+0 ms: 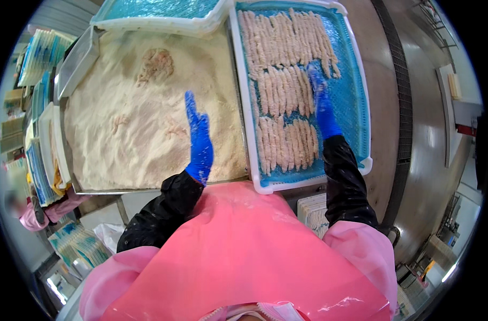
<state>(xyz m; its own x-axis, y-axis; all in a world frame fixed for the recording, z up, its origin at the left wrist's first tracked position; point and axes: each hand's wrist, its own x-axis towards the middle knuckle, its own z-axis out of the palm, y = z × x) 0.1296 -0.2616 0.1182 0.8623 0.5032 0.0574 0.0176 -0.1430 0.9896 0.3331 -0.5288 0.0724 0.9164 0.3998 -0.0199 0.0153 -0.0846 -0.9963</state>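
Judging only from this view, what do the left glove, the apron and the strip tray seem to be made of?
Blue left glove: probably thin nitrile or latex, smooth under pale dust; it fits closely.
Pink apron: likely vinyl or coated fabric, semi-glossy, with bright highlights.
White-rimmed tray: apparently moulded hard plastic, with rounded corners; its blue base looks mesh-like.

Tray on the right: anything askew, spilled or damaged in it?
One thing: at the far row's right end, a few coated strips slant and extend nearer than their neighbours, breaking the row's line. I see no spill or damage in the tray, though the right hand hides some of it.
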